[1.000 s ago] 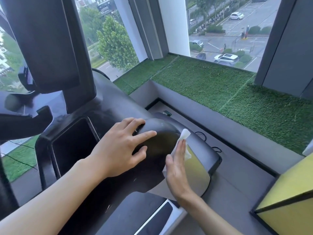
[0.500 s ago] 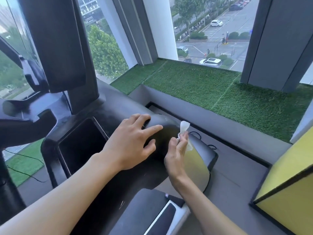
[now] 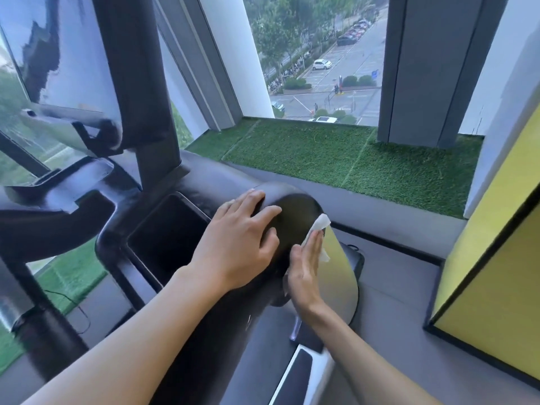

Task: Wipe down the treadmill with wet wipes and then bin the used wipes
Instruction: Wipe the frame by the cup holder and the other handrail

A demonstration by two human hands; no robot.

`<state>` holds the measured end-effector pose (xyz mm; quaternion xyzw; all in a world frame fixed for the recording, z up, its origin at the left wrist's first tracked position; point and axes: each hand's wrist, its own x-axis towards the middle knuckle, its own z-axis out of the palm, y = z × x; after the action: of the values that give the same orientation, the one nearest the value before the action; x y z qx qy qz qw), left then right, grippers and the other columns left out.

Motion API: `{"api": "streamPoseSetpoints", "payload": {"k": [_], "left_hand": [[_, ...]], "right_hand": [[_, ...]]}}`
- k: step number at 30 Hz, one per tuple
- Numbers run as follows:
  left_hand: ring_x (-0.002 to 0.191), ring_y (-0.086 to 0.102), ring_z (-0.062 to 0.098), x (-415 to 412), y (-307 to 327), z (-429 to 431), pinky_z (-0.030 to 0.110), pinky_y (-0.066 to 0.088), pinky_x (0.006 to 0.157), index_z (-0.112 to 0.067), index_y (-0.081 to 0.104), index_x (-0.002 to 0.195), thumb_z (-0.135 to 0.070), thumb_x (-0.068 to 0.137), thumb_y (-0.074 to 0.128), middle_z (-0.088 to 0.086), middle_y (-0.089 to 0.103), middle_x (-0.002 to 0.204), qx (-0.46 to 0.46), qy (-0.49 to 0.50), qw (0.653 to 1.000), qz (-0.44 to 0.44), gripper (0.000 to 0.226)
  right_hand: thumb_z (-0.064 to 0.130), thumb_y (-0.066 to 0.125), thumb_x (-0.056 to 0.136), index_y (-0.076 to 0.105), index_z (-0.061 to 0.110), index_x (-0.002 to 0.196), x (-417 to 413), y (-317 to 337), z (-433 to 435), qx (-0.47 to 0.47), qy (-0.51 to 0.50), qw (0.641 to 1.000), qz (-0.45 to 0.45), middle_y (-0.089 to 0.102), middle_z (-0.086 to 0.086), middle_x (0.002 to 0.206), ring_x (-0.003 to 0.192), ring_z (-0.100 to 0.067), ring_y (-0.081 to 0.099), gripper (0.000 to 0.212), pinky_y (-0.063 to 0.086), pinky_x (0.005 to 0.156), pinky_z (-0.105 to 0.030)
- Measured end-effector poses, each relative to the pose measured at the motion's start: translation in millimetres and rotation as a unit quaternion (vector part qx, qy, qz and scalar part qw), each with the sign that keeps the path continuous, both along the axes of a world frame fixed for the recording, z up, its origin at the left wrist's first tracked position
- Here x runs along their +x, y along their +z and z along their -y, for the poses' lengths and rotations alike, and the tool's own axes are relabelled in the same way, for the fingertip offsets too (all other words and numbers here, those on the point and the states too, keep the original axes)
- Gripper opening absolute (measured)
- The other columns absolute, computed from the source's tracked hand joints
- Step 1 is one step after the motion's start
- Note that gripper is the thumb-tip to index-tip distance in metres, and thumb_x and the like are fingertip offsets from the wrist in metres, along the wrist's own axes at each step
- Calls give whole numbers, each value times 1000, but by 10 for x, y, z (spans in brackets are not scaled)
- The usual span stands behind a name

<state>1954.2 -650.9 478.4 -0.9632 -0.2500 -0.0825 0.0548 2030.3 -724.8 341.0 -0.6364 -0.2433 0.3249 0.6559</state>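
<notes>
Mid-wipe, by the look of it, with the binning not yet reached. Small white wet wipe [image 3: 320, 228], thin and crumpled, pinned against the outer side of the treadmill [image 3: 204, 182] arm's rounded end [image 3: 295, 211] — right at the seam with the pale glossy side panel [image 3: 340, 276]. Pressed there by the right hand [image 3: 305, 266], fingers [image 3: 314, 244] straight and held together, palm flat to the surface; 1 corner of the wipe poking up past the fingertips, another scrap showing at the hand's outer edge. Left hand [image 3: 236, 244] draped over the top of the same rounded end, fingers spread and lightly bent along the curve, holding nothing, seemingly bracing. Likely to handle as soft, limp and nearly weightless: no stiffness to push with, so best kept under the flat of the fingers rather than pinched by an edge — otherwise prone to bunching and sliding on slick plastic. Probably damp, so inclined to cling a little. Treadmill itself rigid, dark and glossy, with a deep rectangular tray [image 3: 171, 229] just left of the left hand. Beyond, a ledge of artificial grass [image 3: 350, 162] under the windows; a yellow box [image 3: 493, 273] at the right.
</notes>
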Motion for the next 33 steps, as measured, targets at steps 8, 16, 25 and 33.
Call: {"api": "streamPoseSetpoints", "payload": {"k": [8, 16, 25, 33], "left_hand": [[140, 38, 24, -28, -26, -22, 46, 36, 111, -25, 60, 129, -45, 89, 31, 5, 48, 144, -7, -4, 1000, 21, 53], [141, 35, 21, -29, -26, -11, 43, 34, 111, -25, 59, 131, -47, 89, 29, 4, 46, 145, -15, 1, 1000, 20, 56], [142, 33, 20, -30, -19, -18, 43, 32, 112, -27, 58, 131, -49, 91, 29, 3, 44, 147, -19, 6, 1000, 14, 54], [142, 32, 20, -28, 1, 7, 42, 31, 112, -27, 58, 132, -49, 90, 27, 2, 43, 148, -23, 9, 1000, 16, 56]], "right_hand": [[45, 16, 105, -27, 49, 136, -457, -62, 212, 35, 16, 999, 5, -41, 33, 143, 134, 15, -32, 53, -16, 115, -20], [48, 17, 103, -29, 44, 140, -654, -36, 195, 28, -2, 998, -60, -41, 38, 140, 129, 24, -31, 59, -13, 113, -16], [85, 20, 84, -18, 45, 149, -999, 70, 266, 22, 9, 981, -193, -22, 29, 157, 144, 9, -14, 86, -1, 124, -29], [75, 26, 93, -2, 42, 134, -940, 141, 286, 45, 14, 954, -296, 35, 9, 157, 141, 1, 35, 60, 28, 118, -32]]}}
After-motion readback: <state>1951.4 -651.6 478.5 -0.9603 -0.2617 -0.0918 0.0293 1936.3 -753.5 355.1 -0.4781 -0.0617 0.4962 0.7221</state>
